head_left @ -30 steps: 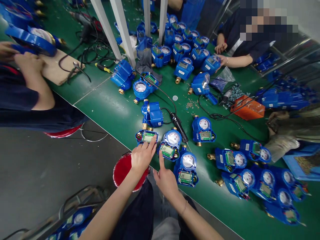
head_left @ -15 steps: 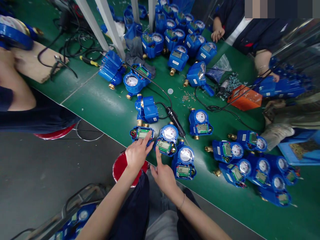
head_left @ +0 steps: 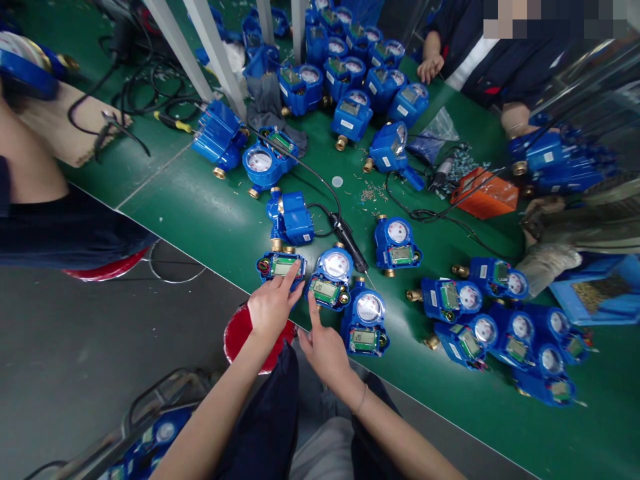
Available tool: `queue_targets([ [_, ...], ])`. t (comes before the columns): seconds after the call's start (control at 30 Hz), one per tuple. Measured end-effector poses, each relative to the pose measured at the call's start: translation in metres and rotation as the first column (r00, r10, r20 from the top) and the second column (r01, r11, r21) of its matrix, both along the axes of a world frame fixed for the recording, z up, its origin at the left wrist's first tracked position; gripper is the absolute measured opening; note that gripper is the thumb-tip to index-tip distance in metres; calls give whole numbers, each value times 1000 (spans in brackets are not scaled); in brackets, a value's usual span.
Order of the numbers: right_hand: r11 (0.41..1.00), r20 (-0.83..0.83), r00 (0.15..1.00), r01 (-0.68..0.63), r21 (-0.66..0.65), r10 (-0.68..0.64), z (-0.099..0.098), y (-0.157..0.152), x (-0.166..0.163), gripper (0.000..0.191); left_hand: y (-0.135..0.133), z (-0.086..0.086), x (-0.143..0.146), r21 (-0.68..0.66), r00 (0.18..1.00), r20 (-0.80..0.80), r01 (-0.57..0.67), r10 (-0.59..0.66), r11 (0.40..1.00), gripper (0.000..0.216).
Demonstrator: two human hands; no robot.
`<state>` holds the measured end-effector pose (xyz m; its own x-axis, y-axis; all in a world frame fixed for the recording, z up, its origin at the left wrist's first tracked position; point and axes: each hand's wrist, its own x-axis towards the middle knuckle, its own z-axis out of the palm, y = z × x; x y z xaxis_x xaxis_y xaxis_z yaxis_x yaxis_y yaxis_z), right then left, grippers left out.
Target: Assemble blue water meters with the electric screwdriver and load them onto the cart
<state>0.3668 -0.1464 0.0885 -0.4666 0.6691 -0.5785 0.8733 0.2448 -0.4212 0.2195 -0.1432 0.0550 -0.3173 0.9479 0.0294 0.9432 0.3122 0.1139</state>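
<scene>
At bench edge, under the fingertips: two blue meters, displays up.
Left hand fingers together, tips flat on left meter; right hand index out, rest curled, touching middle meter. Likely step: display check; next needs light, square presses.

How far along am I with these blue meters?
Hard to call anything finished: every meter nearby shows a bare display board. In hand: left hand touches the leftmost meter, right hand points at the next meter. Seemingly left: the third meter and the cluster beyond.
</scene>
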Motion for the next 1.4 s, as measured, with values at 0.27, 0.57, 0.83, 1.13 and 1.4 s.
queue_targets([
  [0.27,1000,-1,1000,-5,10,5,-3,-1,2,77,0,1,1,-11,999,38,-17,17,1000,49],
  [0.57,1000,7,1000,-10,23,10,-1,0,1,78,1,4,1,-25,999,38,-17,18,1000,49],
  [0.83,999,0,1000,13,38,-13,-7,-4,1,77,1,2,0,-57,999,23,-22,23,998,51],
  [1.13,999,-11,1000,16,39,-16,-7,-4,2,78,1,2,1,-37,1000,22,-19,20,999,50],
  [1.4,999,-7,1000,26,24,-25,-4,-3,0,80,0,1,0,-50,999,30,-19,21,999,50],
])
